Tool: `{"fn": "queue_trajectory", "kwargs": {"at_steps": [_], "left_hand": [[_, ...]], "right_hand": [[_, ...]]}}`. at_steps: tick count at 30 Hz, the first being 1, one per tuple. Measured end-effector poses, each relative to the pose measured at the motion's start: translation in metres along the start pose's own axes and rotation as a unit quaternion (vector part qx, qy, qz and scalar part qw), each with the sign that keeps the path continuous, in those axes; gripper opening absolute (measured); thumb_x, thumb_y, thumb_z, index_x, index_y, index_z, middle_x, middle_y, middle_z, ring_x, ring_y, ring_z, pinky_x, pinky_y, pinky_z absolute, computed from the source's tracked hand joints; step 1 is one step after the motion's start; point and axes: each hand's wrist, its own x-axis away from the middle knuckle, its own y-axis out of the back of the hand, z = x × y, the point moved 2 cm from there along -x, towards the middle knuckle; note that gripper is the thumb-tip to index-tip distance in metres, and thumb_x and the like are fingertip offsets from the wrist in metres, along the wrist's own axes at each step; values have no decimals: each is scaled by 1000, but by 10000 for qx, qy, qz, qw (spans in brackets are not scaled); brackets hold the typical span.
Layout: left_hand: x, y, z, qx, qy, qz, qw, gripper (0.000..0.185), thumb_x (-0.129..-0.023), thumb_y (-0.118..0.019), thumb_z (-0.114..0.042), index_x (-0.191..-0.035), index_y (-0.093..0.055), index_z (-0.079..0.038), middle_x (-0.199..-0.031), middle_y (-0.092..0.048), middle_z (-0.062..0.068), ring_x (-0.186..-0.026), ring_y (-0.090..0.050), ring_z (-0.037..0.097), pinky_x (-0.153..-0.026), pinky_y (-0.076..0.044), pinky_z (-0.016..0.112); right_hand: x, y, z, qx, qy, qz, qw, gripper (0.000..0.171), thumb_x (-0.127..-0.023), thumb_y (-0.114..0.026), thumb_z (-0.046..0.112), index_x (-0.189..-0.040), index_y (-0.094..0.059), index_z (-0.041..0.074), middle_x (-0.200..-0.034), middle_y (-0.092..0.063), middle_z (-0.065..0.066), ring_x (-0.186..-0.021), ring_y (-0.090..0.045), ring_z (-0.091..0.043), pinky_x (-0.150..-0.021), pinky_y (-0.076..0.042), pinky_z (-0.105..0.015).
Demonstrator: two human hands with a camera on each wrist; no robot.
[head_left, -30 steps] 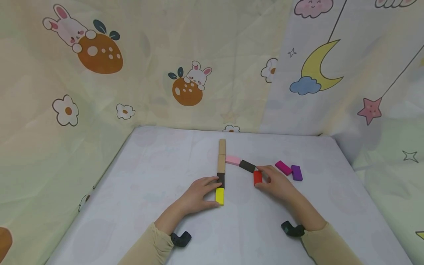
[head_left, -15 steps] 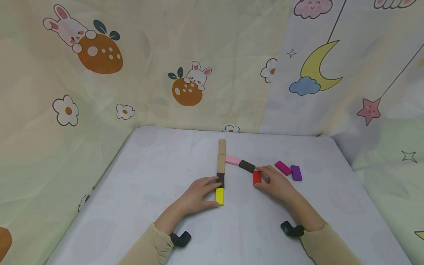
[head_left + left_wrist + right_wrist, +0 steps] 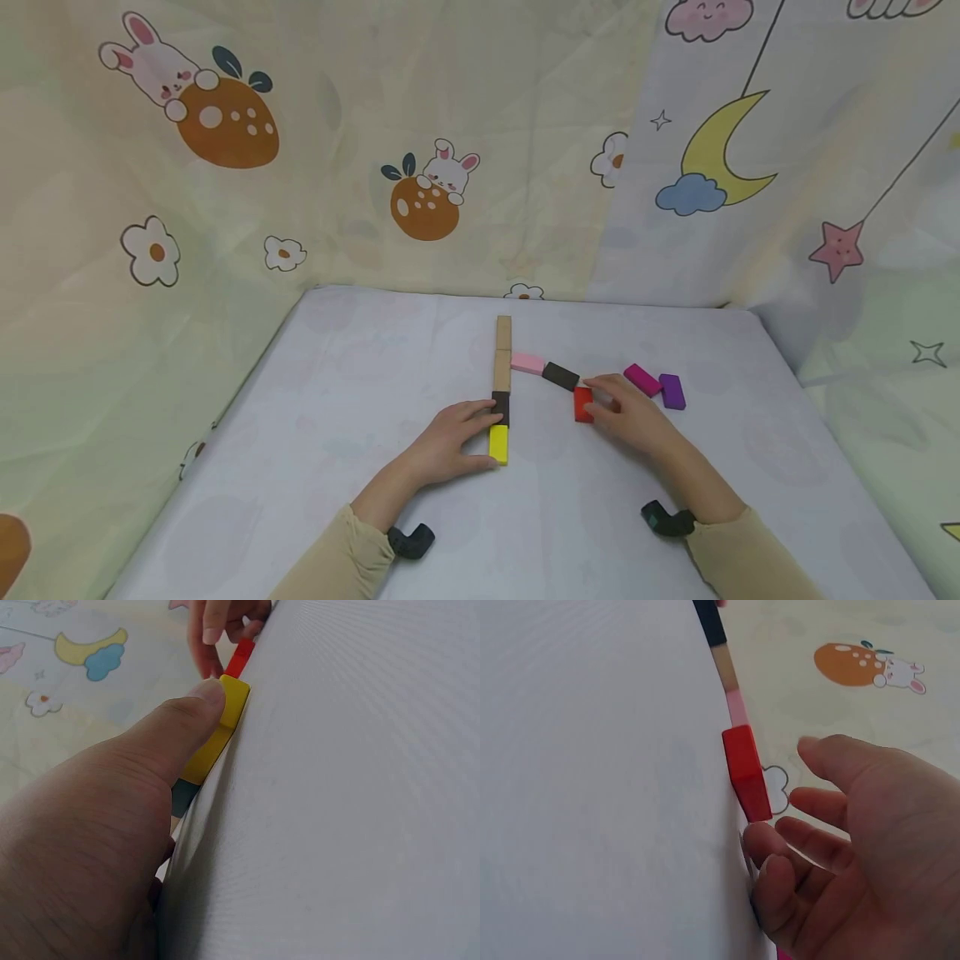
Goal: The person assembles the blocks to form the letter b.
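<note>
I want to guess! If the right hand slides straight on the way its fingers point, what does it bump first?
Probably the red block: the right hand points left at it, fingertips beside it.

Both arms wear long beige sleeves that end just short of the wrists. A small black device sits strapped at each wrist, just behind the left hand (image 3: 448,439) and just behind the right hand (image 3: 628,414). Both hands are bare.
</note>
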Motion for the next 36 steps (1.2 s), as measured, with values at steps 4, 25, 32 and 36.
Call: {"fn": "queue_trajectory", "kwargs": {"at_steps": [4, 25, 32, 36], "left_hand": [[0, 0, 0, -9, 7, 6, 10000, 71, -78, -47, -70, -139, -35, -37, -149, -26, -13, -137, -28, 17, -112, -26, 44], [-1, 0, 1, -34, 138, 134, 9998, 70, -78, -50, -68, -139, -33, -39, -150, -23, -16, -137, -26, 15, -113, -25, 43], [-1, 0, 0, -20, 118, 111, 9999, 69, -78, -52, -66, -139, -33, -39, -149, -23, -16, -137, -26, 15, -113, -25, 44], [-1, -1, 1, -19, 64, 68, 10000, 69, -79, -52, -66, -139, -34, -38, -149, -24, -16, -137, -27, 16, -112, -26, 44]], "right_hand": [[6, 9, -3, 3, -182, -147, 9997, 45, -86, -59, 44, -129, -49, 32, -126, -48, 7, -86, -50, -16, -65, -48, -23], [24, 26, -30, 1055, -212, -1461, 9834, 30, -92, -44, 15, -112, -64, 4, -126, -51, -15, -117, -48, -38, -93, -41, -57], [23, 26, -33, 612, -452, -1436, 9867, 32, -92, -45, 16, -121, -57, 11, -129, -48, -14, -118, -46, -37, -94, -39, -59], [24, 29, -35, 546, -643, -1537, 9845, 35, -90, -43, 15, -123, -53, 7, -126, -49, -19, -117, -46, -40, -94, -38, -58]]}}
